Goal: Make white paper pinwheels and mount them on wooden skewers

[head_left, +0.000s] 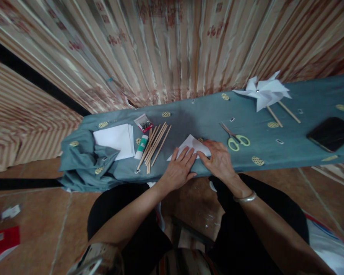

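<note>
A white sheet of paper point(190, 142), folded into a triangle, lies near the front edge of the cloth-covered bench. My left hand point(181, 168) rests flat on its left half, fingers stretched out and pressing down. At the right corner, my right hand point(219, 158) grips the paper between thumb and curled fingers. Just right of that hand lie scissors point(235, 139) with light green handles, their blades slightly apart. Several thin wooden sticks point(156, 145) are piled to the left of the paper, beside a green and white glue stick point(141, 147).
A stack of white paper point(116, 141) is at the left, near a small packet of metal pins point(144, 123). White paper pinwheels point(265, 91) on sticks lie at the back right. A dark flat phone-like object point(331, 133) is farther right. A striped curtain point(172, 49) hangs behind the bench.
</note>
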Available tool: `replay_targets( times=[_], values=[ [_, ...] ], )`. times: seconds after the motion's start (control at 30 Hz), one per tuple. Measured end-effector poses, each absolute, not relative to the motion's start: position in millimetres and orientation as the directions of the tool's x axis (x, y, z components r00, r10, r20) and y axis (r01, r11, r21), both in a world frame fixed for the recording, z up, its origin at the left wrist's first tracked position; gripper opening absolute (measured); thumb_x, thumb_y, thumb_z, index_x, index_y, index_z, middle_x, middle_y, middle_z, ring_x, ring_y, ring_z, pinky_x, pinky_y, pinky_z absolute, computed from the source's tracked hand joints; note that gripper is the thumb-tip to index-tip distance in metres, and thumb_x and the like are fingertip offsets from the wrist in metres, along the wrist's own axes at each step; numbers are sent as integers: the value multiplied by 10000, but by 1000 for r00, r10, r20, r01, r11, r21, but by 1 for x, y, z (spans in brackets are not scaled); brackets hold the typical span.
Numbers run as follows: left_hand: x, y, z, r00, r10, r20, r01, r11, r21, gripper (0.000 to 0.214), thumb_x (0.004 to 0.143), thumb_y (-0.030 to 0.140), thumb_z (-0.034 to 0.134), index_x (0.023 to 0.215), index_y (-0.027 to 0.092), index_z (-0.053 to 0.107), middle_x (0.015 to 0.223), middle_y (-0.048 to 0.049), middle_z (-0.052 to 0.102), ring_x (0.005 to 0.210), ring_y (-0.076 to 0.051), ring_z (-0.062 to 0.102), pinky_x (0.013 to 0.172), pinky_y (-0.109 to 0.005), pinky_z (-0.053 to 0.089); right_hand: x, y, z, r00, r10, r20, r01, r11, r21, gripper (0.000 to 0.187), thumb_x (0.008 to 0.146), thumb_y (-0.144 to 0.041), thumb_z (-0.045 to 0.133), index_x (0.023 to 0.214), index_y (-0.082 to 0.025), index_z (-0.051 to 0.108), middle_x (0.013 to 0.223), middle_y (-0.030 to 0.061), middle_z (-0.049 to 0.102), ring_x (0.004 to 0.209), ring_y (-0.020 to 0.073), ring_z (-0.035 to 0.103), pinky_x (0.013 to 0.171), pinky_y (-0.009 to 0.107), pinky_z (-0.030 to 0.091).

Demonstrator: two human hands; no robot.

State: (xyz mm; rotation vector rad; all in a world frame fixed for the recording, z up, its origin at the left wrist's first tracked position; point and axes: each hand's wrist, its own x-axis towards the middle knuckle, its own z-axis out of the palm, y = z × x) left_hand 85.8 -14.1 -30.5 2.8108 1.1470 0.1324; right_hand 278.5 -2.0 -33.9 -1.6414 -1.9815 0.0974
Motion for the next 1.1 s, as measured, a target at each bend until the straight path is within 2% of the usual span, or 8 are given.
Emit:
replay_targets(
  times=[0.2,0.6,0.87,1.1],
  values=[
    [86,-15,-28,714,698,50,689,-714,129,707,959,527,446,1513,113,301,1577,-173,355,1484,-334,276,1197,-577,183,279,-4,-36,-120,923,365,867,277,-415,449,966,-441,462,1228,-117,631,1245,186,673,1152,313,595,978,460,459],
    [87,-16,-30,717,696,20,692,-715,101,723,958,523,448,1496,60,309,1584,-213,317,1499,-342,230,1193,-600,164,276,-11,-39,-125,915,382,885,277,-374,452,933,-402,501,1254,-101,600,1290,192,640,1181,331,563,976,478,452],
    [86,-16,-28,727,686,20,682,-725,94,724,952,506,477,1498,61,311,1584,-219,312,1499,-343,230,1196,-590,160,279,-16,-39,-144,927,347,900,269,-344,499,951,-415,444,1336,-112,545,1356,192,593,1209,338,534,984,488,432],
    [86,-15,-27,725,688,1,686,-723,88,753,936,504,515,1504,60,297,1595,-219,287,1506,-340,209,1204,-579,141,313,-22,-43,-60,935,350,909,196,-368,465,961,-328,404,1344,-104,544,1336,200,605,1244,338,518,1015,523,429]
  ],
)
